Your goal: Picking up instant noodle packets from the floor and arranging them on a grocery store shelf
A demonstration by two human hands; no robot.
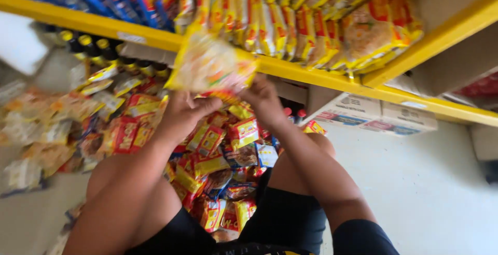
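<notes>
- Both hands are closed on one yellow, crinkly plastic noodle packet (pixel 210 66), blurred by motion: the left hand (pixel 182 114) pinches its lower left edge, the right hand (pixel 263 99) its lower right corner.
- The packet rises above the knuckles, long axis tilted up toward the yellow metal shelf edge (pixel 311 73) just beyond the fingertips.
- Upright packets in a row (pixel 311 24) fill that shelf above the hands.
- Below the wrists, between the knees, lies a loose pile of red-and-yellow packets (pixel 218 167).
</notes>
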